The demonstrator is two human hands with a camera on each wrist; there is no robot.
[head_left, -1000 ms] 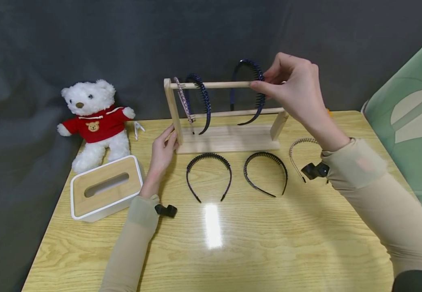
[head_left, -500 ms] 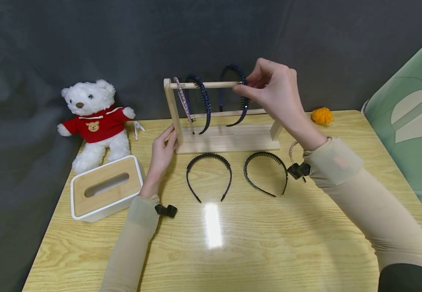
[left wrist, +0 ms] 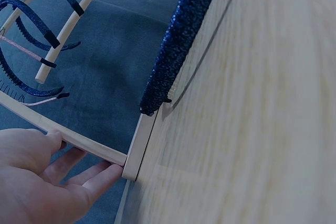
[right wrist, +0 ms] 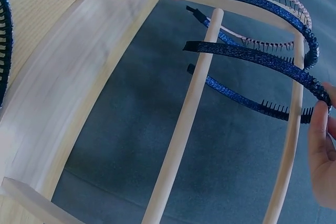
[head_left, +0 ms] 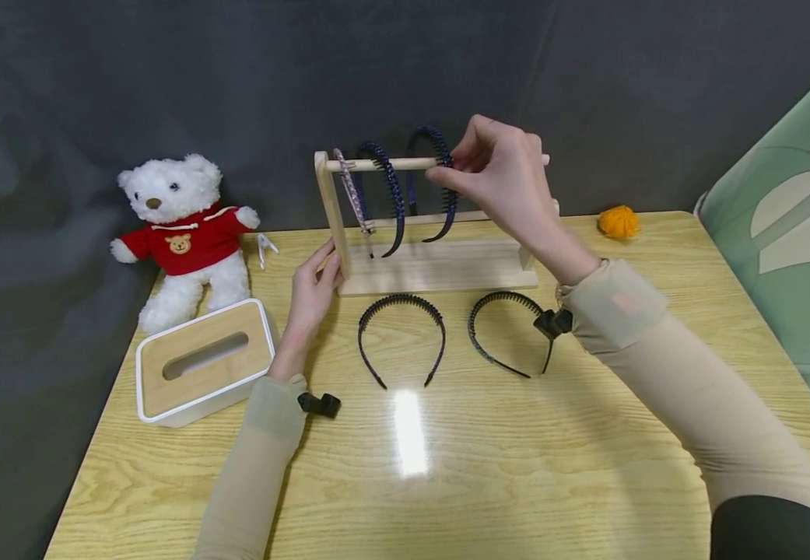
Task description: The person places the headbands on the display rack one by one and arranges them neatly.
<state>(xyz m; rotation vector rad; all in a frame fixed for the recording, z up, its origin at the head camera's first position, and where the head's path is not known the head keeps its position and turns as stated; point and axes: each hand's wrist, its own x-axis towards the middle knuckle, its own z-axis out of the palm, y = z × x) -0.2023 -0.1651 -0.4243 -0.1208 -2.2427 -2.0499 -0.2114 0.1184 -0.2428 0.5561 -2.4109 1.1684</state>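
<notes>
My right hand point(head_left: 499, 167) pinches a dark blue glittery toothed headband point(head_left: 450, 204) between thumb and fingers. This headband hangs around the two rails of a wooden headband stand point(head_left: 433, 268). To its left, another dark blue headband point(head_left: 395, 190) and a thin pink headband point(head_left: 353, 189) hang on the same rails. Low on the stand's left upright, my left hand point(head_left: 313, 292) holds on; in the left wrist view its thumb point(left wrist: 54, 139) is at the upright's edge and its fingers lie along the outer side. The right wrist view shows the held headband point(right wrist: 247, 57) close to my fingertips.
Two dark toothed headbands, one point(head_left: 401, 299) in the middle and one point(head_left: 497, 298) further right, lie before the stand. My right sleeve mostly covers a beaded headband. A white teddy bear point(head_left: 198, 253), tissue box point(head_left: 149, 350) and white clip point(head_left: 263, 247) are left; an orange fluffy ball point(head_left: 618, 222) is right.
My right hand has slid the dark blue headband leftward along the rails, toward the two hanging there. The orange ball has come fully into sight. My left hand stays in place.
</notes>
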